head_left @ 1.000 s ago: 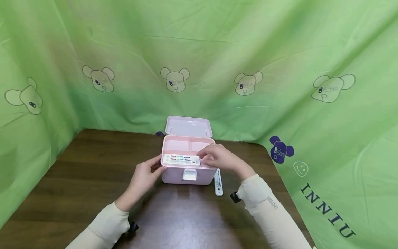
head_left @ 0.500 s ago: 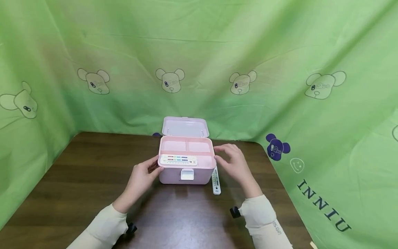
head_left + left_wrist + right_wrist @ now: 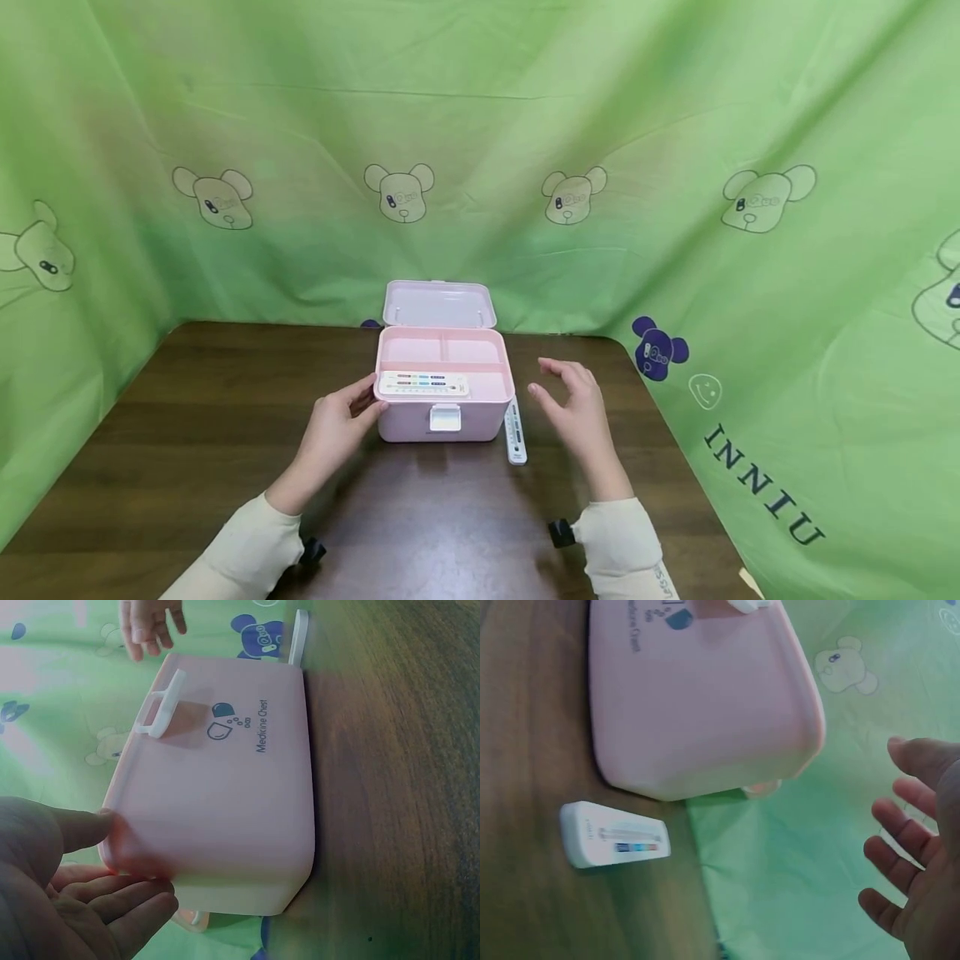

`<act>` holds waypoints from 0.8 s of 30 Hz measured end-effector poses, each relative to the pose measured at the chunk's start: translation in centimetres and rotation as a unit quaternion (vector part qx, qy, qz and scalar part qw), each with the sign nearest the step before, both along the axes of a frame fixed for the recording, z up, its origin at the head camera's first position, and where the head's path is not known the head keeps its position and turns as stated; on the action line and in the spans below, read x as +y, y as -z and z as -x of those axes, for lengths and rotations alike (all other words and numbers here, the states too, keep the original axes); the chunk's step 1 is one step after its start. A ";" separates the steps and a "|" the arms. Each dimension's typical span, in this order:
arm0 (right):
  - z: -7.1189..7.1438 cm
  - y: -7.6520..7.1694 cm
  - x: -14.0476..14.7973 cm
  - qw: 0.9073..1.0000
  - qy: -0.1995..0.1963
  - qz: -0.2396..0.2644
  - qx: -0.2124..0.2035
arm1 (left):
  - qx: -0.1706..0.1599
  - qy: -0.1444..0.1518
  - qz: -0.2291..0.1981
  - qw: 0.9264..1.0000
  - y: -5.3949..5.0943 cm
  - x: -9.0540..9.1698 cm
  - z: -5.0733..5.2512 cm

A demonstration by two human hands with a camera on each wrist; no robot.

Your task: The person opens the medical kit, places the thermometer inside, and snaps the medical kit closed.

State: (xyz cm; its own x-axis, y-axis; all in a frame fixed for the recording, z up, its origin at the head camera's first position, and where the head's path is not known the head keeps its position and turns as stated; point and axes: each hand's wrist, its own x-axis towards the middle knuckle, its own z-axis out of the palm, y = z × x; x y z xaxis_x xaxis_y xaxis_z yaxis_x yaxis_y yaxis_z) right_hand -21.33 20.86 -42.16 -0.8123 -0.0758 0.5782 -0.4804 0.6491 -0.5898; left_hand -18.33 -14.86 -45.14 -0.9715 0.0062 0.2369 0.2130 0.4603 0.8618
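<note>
A pink medicine chest (image 3: pixel 408 423) stands on the table, its lid (image 3: pixel 438 305) tipped back and its white latch (image 3: pixel 446 417) raised at the front. In the front compartment of its divided top lies a flat white thermometer (image 3: pixel 423 383) with a coloured scale. My left hand (image 3: pixel 333 429) holds the chest's front left corner, thumb at the front and fingers along the side. To the right of the chest, my right hand (image 3: pixel 581 408) is in the air, fingers spread and nothing in them. A second white thermometer (image 3: pixel 516 433) lies on the table against the chest's right side.
The brown wooden table (image 3: pixel 187 467) carries the chest near its back edge. Green cloth (image 3: pixel 480 100) printed with bear heads hangs behind it and on both sides. The two rear compartments (image 3: pixel 411 346) of the chest show bare pink floors.
My right hand has left the front compartment and moved right, away from the chest. The thermometer lies in the compartment. My left hand stays at the corner; the view has shifted slightly.
</note>
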 end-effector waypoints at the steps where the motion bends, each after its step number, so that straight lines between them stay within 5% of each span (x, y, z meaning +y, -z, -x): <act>1: -0.2 0.3 0.0 1.000 0.006 0.004 -0.014 | 0.001 -0.001 0.000 1.000 0.0 0.0 0.0; 8: -1.5 2.5 -0.3 0.990 0.062 0.036 -0.119 | 0.003 -0.001 0.002 1.000 0.1 0.0 0.1; 24: -3.1 6.9 -1.4 0.969 0.121 -0.024 -0.213 | 0.007 -0.002 0.000 1.000 0.4 0.0 0.2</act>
